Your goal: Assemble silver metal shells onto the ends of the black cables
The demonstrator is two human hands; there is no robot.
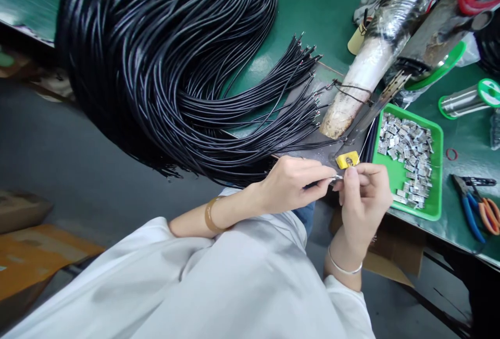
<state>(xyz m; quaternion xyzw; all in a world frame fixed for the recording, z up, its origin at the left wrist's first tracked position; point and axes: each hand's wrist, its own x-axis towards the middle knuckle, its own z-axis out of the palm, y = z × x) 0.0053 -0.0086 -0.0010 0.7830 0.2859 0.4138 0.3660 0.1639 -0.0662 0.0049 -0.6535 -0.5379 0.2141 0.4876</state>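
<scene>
My left hand is closed in a pinch in front of the table edge. Between its fingers shows a dark stretch that looks like a black cable, with a small silvery tip at the fingertips. Just to the right, my right hand pinches thumb against fingers close to that tip; what it holds is mostly hidden. A yellow block lies right behind the fingertips, and a thin wire slants down toward the right hand. A large bundle of black cables spreads behind my left hand, stripped ends pointing right.
A green tray of small metal connectors stands right of my hands. Beyond are a solder spool, wire strippers and a red ring. A wrapped duct reaches low over the green table. Cardboard boxes lie below left.
</scene>
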